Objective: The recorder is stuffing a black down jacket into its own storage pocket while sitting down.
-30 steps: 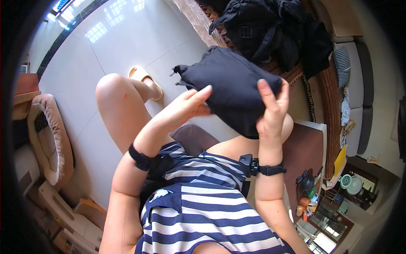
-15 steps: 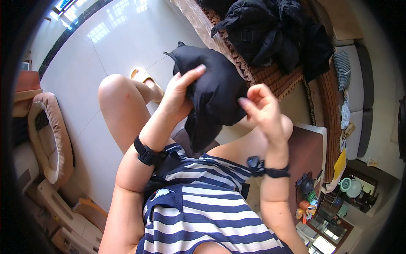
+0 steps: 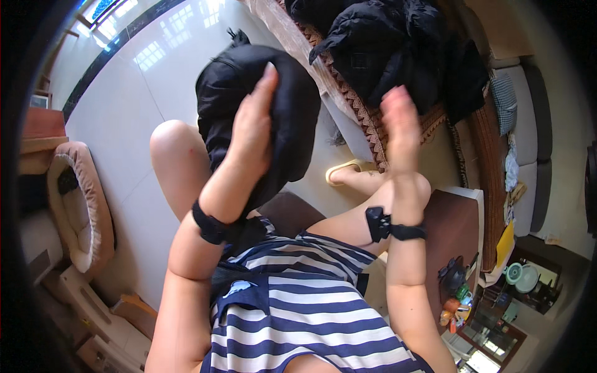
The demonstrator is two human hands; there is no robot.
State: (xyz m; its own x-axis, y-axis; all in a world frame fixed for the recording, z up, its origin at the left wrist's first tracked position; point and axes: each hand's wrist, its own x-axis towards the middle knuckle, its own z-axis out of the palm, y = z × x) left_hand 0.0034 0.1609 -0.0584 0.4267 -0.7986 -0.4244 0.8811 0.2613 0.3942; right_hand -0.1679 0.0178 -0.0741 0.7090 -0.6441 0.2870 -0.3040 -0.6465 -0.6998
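Note:
A black cloth item (image 3: 292,112), rounded and creased with a small frayed-looking tuft at its far end, hangs in front of me. It may be a hat or a pouch; its kind I cannot tell. Grasping its near side is my left hand (image 3: 252,130), thumb on top and fingers hidden beneath the fabric. My right hand (image 3: 401,127) is raised to the right, apart from the cloth, blurred, with its fingers stretched out and nothing visible in it. Both wrists wear black straps.
Black clothes (image 3: 385,50) are heaped on a brown woven cover (image 3: 435,124) at the far right. A brown-topped table (image 3: 441,236) bearing small items stands right of my knee. A beige pet bed (image 3: 96,211) lies on the tiled floor at left. A sofa (image 3: 525,124) is farther right.
My left hand has carried the black cloth item left and lifted it. The right hand has come off it and moved up and right, and a sandalled foot now shows below.

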